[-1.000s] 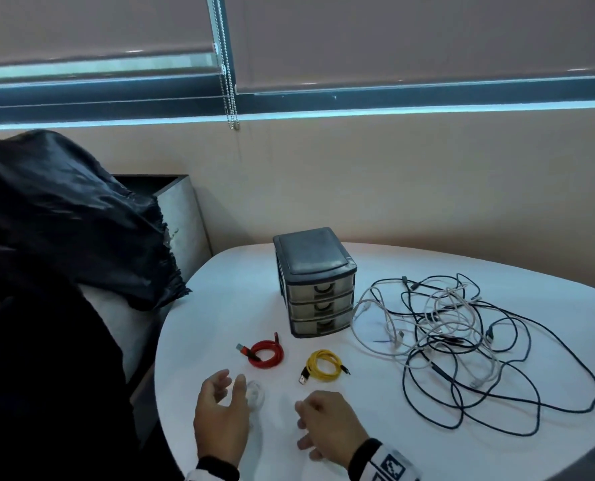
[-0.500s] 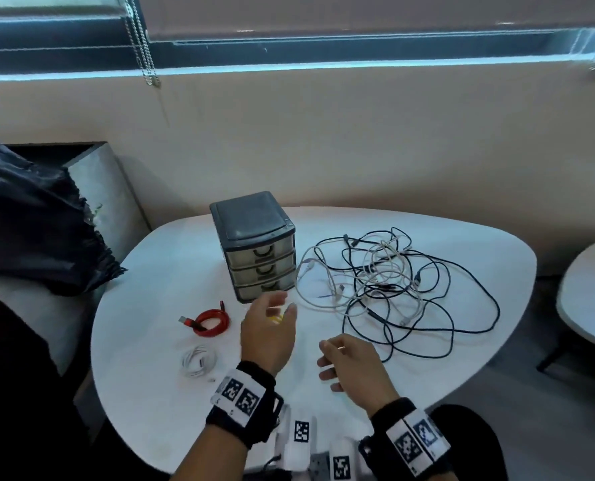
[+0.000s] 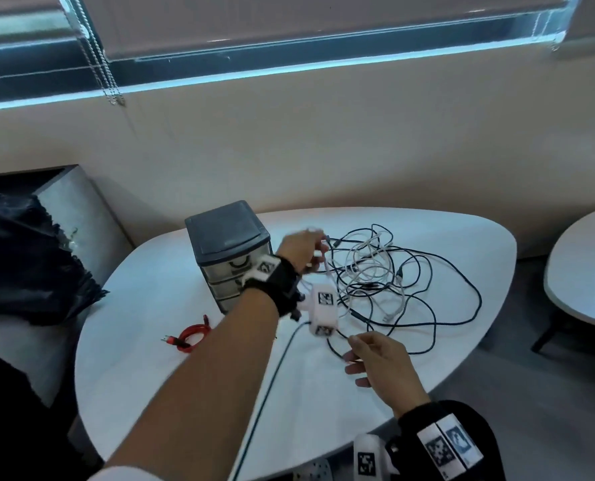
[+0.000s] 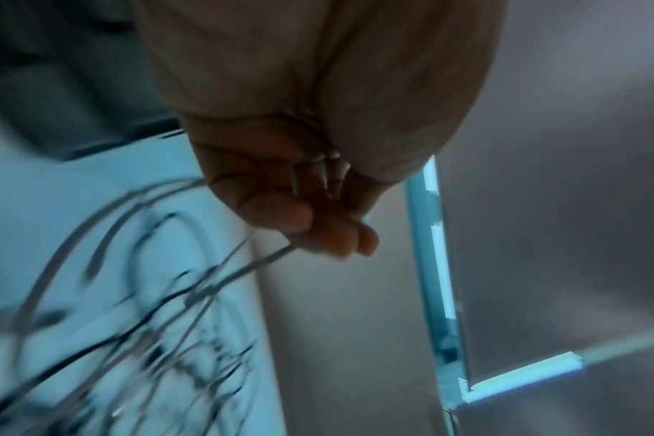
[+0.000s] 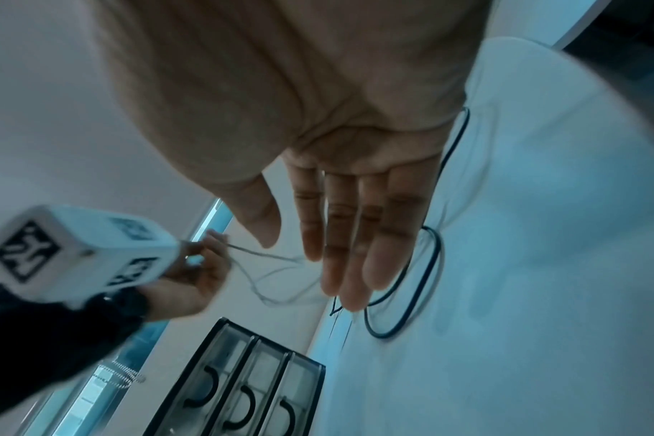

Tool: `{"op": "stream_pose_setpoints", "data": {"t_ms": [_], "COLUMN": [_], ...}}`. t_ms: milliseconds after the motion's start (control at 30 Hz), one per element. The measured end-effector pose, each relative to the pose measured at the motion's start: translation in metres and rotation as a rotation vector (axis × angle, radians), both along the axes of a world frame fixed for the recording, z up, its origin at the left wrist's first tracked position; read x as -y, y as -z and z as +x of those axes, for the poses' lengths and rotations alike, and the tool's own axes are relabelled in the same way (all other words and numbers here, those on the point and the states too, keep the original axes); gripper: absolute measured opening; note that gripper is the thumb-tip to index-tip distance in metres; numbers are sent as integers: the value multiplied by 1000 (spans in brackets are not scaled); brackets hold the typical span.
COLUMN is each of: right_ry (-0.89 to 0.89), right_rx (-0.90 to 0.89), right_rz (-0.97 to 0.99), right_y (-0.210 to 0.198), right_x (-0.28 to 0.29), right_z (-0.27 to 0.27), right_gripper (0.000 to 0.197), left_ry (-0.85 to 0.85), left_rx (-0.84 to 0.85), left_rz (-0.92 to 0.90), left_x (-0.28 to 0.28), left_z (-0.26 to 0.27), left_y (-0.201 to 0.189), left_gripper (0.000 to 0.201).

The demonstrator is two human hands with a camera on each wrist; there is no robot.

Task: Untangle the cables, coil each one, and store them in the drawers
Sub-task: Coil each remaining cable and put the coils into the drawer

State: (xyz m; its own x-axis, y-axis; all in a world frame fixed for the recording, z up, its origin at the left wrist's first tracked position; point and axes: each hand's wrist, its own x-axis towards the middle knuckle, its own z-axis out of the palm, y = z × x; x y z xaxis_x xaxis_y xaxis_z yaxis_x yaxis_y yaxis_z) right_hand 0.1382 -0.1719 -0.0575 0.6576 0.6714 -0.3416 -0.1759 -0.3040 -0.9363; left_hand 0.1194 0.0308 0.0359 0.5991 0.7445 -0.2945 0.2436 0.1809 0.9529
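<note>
While we look down from the head view, our left hand (image 3: 301, 249) pinches a thin white cable (image 3: 325, 263) over the black and white cable tangle (image 3: 386, 282) on the white table (image 3: 150, 359) beside the grey three-drawer box (image 3: 230, 251), the left wrist view shows curled fingers (image 4: 280, 212) holding it, and the right wrist view shows our right hand (image 5: 355, 206) flat and wide, holding nothing.

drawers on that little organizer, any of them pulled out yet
All shut. In the right wrist view the three drawer fronts sit flush in a row; the head view partly hides them behind the left hand.
</note>
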Motion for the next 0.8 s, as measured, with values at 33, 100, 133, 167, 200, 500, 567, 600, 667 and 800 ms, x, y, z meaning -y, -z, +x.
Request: {"op": "stream_pose_setpoints", "data": {"t_ms": [33,100,133,167,200,500,567,600,667,800], "right_ry": [8,18,19,19,21,41,62,74,90,123], "right_rx": [-6,-9,-4,5,11,131,151,155,170,220], "right_rz": [5,16,24,29,33,143,172,183,193,235], "right_y": [0,-1,-2,-4,-4,-29,-36,-39,-42,-61], "right_x": [1,2,2,0,0,-7,-5,-5,-5,-9], "right_z": [2,4,4,3,2,-6,-4,-2,4,17], "right_gripper": [17,17,17,17,17,14,13,13,13,12], "left_ry": [9,36,43,44,44,-70,-88,-89,-82,-22], "left_rx": [50,139,177,207,226,405,417,411,399,386], "left_rz": [70,209,274,336,394,716,686,678,666,654], "left_x": [-5,-13,-17,-19,-21,-21,-20,-19,-17,-10], "left_z": [3,5,5,4,3,-20,-26,-28,-34,-46], "left_y": [-22,-70,-94,-117,-137,-227,-221,-216,-206,-190], "left_gripper": [15,20,22,24,25,30,29,29,28,23]}}
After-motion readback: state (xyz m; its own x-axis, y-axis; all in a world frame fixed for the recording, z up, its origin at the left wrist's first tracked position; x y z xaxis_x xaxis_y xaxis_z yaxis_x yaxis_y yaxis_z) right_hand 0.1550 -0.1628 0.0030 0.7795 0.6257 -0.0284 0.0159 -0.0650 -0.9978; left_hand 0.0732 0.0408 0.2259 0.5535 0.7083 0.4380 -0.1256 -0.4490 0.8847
